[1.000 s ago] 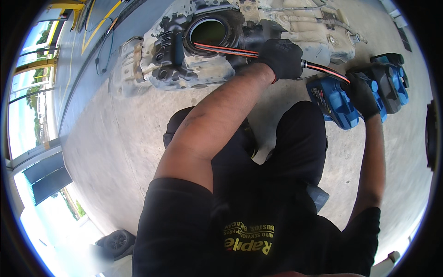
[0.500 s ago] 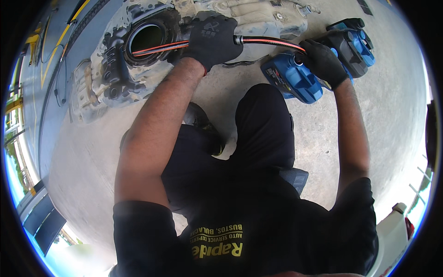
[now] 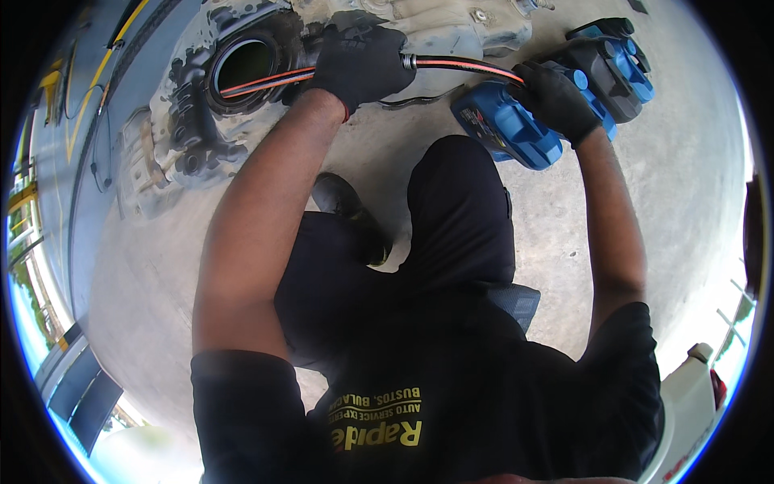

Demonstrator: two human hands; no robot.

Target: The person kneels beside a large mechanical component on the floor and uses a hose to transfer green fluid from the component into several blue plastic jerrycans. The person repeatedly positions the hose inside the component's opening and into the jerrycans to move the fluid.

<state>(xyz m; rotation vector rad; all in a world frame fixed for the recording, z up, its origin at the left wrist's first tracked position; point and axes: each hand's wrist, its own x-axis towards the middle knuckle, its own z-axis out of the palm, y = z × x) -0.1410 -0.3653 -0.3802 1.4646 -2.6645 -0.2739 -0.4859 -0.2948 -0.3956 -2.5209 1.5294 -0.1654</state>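
Observation:
A black hose with an orange stripe (image 3: 463, 64) runs from the round opening (image 3: 244, 68) of a dirty, pale fuel tank (image 3: 193, 105) across to a blue jug (image 3: 506, 121). My left hand (image 3: 363, 60), in a black glove, is closed around the hose just right of the opening, beside a metal clamp (image 3: 409, 61). My right hand (image 3: 560, 98), also gloved, grips the hose's other end above the blue jug. Whether that end sits inside the jug's mouth is hidden by my fingers.
Beside the blue jug stand a black jug (image 3: 601, 77) and another blue jug (image 3: 633, 68). My bent knee (image 3: 459, 194) and boot (image 3: 351, 210) are below the tank. Grey concrete floor (image 3: 564, 242) lies around. Yellow-marked equipment (image 3: 52, 85) is at far left.
Both hands keep their hold on the hose. The whole view has shifted slightly, with the tank, hose and jugs a little higher and farther left in it.

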